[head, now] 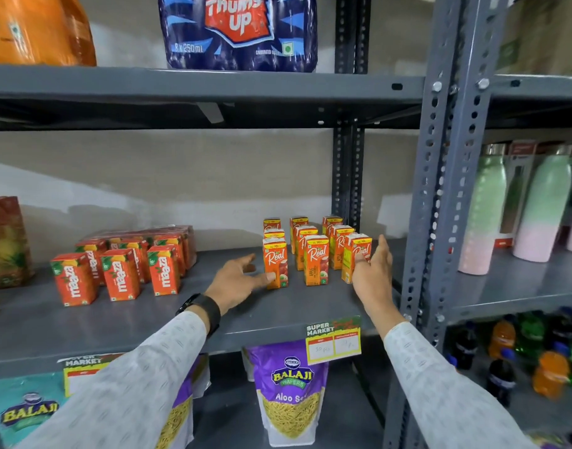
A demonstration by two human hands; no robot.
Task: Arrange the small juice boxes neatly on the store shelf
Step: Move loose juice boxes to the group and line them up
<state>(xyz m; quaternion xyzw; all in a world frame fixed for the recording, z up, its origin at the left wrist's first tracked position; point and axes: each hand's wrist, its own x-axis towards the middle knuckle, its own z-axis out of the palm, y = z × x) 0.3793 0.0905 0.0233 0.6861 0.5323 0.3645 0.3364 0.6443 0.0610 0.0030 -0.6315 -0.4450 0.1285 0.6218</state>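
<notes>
Now the small juice boxes (313, 251) stand on the grey shelf (168, 315), at its right end by the post. They look light and a bit squashy, so I think it is best to hold each 1 gently by its 2 flat sides, low down, so it does not tip. They are orange with white writing and a yellow top, in 3 short rows. The left hand (237, 280) is open, with its thumb touching the front left box (275, 264). The right hand (373, 270) is open too, fingers spread, resting against the front right box (356, 257). Other red boxes (116, 270) stand well apart on the left.
</notes>
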